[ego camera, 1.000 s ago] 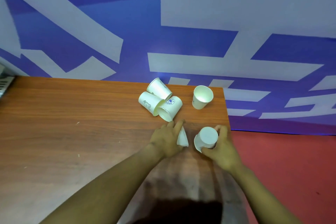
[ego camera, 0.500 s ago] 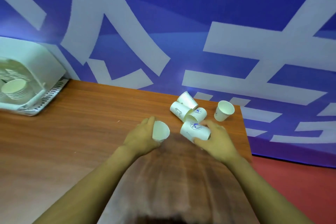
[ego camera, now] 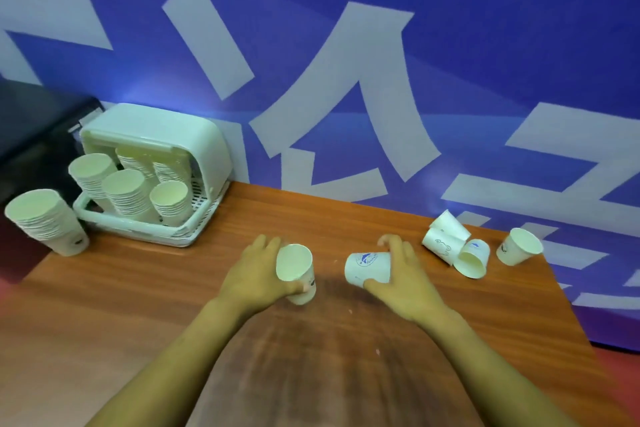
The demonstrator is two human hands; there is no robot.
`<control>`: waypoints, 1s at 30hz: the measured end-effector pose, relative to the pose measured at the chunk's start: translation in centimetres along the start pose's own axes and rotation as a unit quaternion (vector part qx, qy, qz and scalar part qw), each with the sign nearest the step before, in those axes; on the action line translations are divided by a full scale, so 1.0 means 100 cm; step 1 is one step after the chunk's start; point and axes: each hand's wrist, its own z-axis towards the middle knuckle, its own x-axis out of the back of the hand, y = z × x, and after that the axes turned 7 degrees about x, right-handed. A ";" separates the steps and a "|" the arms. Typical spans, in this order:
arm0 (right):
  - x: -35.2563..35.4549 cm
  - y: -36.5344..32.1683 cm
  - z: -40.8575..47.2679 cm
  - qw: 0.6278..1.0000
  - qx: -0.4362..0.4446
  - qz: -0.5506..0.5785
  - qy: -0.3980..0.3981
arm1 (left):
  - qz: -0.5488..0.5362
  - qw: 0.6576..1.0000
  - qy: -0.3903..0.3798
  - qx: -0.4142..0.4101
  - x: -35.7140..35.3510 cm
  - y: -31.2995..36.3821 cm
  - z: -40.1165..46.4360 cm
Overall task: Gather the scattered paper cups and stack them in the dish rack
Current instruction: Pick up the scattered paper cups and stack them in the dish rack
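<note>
**Holding one paper cup in each hand above the table**

Gripping occurs at both hands. The left hand [ego camera: 256, 274] wraps its fingers around a paper cup [ego camera: 296, 270], mouth turned toward the camera, base near the table [ego camera: 138, 305]. The right hand [ego camera: 401, 274] curls over a second cup [ego camera: 369, 268] held on its side, base pointing left, a blue logo visible on its wall. The two hands are apart, with bare wood between the cups they hold.

To the right of the right hand, three loose cups [ego camera: 453, 246] lie tipped in a cluster, touching one another near the table's far right corner. A single upright cup [ego camera: 517, 246] stands just beside the cluster, further right, close to the edge.

At the far left of the table, against the wall, sits the pale green dish rack [ego camera: 152, 215] with a raised hood behind. Several tall stacks of cups [ego camera: 128, 191] stand inside it, mouths tilted toward the camera. One further stack [ego camera: 45, 222] stands outside the rack, just beside its left side, at the table's corner.

A dark object [ego camera: 31, 128] lies behind that outer stack; its nature cannot be determined. The wall [ego camera: 346, 45] behind is blue with large white markings.
</note>
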 end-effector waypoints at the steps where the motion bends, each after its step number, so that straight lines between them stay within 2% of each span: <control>1: -0.010 -0.016 0.005 1.000 0.003 -0.005 0.002 | -0.004 1.000 0.005 0.006 0.009 -0.015 0.000; 6: -0.051 -0.065 0.016 1.000 -0.004 0.004 -0.022 | 0.022 1.000 -0.001 0.005 0.041 -0.066 0.003; 14: -0.071 -0.087 0.056 0.999 0.013 0.035 -0.040 | 0.022 0.999 0.014 0.026 0.072 -0.099 0.017; 22: -0.124 -0.106 0.093 0.993 0.000 0.001 -0.118 | 0.029 0.992 0.121 0.019 0.134 -0.138 0.045; 25: -0.132 -0.122 0.104 0.994 -0.017 0.010 -0.105 | 0.015 0.992 0.128 -0.002 0.153 -0.153 0.063; 30: -0.151 -0.167 0.124 0.997 -0.061 0.010 -0.049 | 0.012 0.994 0.080 -0.068 0.181 -0.180 0.095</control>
